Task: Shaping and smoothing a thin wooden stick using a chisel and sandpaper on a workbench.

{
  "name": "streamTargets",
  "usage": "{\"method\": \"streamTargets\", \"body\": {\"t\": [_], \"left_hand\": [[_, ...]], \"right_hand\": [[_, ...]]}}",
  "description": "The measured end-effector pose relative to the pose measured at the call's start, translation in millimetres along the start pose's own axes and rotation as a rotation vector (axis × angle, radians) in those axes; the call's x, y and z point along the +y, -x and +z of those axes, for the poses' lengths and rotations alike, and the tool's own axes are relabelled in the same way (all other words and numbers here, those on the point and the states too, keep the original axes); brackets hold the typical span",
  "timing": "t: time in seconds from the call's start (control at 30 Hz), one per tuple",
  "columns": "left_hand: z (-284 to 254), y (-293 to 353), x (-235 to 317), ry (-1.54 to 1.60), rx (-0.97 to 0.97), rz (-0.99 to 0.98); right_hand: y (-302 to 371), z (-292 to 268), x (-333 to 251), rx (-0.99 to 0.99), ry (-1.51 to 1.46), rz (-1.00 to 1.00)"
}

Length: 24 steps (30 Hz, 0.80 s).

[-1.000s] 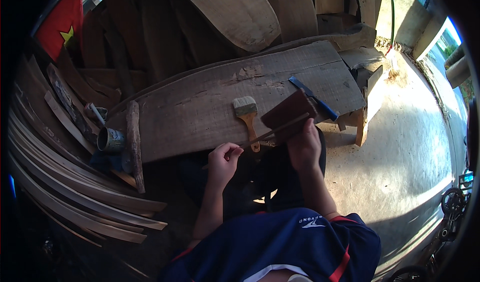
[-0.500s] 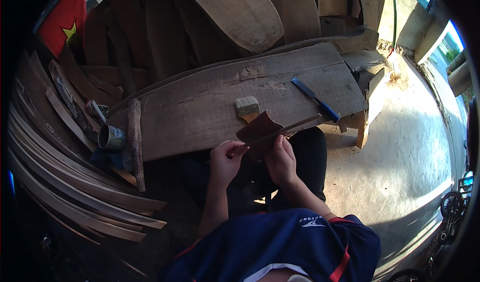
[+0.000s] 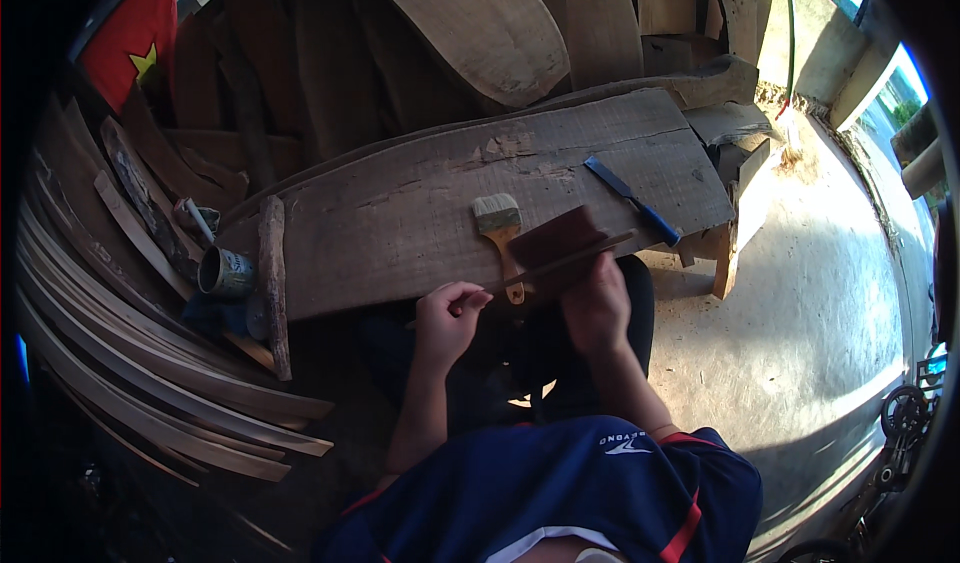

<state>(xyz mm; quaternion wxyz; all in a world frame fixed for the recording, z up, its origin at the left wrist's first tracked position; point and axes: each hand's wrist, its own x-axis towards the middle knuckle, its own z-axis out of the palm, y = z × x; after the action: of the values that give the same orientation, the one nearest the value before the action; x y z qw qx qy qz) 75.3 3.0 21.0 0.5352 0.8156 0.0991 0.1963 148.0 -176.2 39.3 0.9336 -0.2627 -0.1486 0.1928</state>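
Note:
A thin wooden strip (image 3: 622,239) slants up to the right above my lap. My left hand (image 3: 446,325) is closed in a pinch on its near left end. My right hand (image 3: 597,306) is closed farther along, gripping a reddish-brown sheet (image 3: 560,237), which looks like sandpaper, against the strip. The sheet's upper part stands up behind the strip, and the right fingers are partly hidden and slightly blurred. Just beyond the strip, a flat paintbrush (image 3: 499,225) with pale bristles lies on the wooden bench (image 3: 390,233). A blue-handled chisel (image 3: 633,201) rests to its right.
A tin can (image 3: 226,273) stands left of the bench, beside a rough wooden stick (image 3: 272,293). Several long curved wood strips (image 3: 190,388) lie at the left. Large boards (image 3: 490,38) lean at the back. Concrete floor (image 3: 790,333) stretches to the right, with a dark machine (image 3: 900,423) at its edge.
My right hand and the brown sheet have slid to the right along the strip. More of the paintbrush handle now shows. The left hand keeps its pinch, shifted slightly left.

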Motion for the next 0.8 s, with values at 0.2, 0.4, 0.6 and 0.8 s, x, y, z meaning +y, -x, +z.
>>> {"method": "streamTargets", "body": {"t": [0.2, 0.4, 0.6, 0.8], "left_hand": [[9, -1, 4, 0.046, -0.106, -0.086], [13, 4, 9, 0.032, -0.027, -0.030], [0, 15, -1, -0.048, 0.006, -0.042], [16, 11, 15, 0.168, -0.058, -0.067]], "right_hand": [[0, 10, 17, 0.060, 0.041, -0.034], [-1, 4, 13, 0.138, 0.268, -0.088], [-13, -14, -13, 0.248, 0.314, -0.180], [7, 10, 27, 0.075, 0.505, 0.003]]}}
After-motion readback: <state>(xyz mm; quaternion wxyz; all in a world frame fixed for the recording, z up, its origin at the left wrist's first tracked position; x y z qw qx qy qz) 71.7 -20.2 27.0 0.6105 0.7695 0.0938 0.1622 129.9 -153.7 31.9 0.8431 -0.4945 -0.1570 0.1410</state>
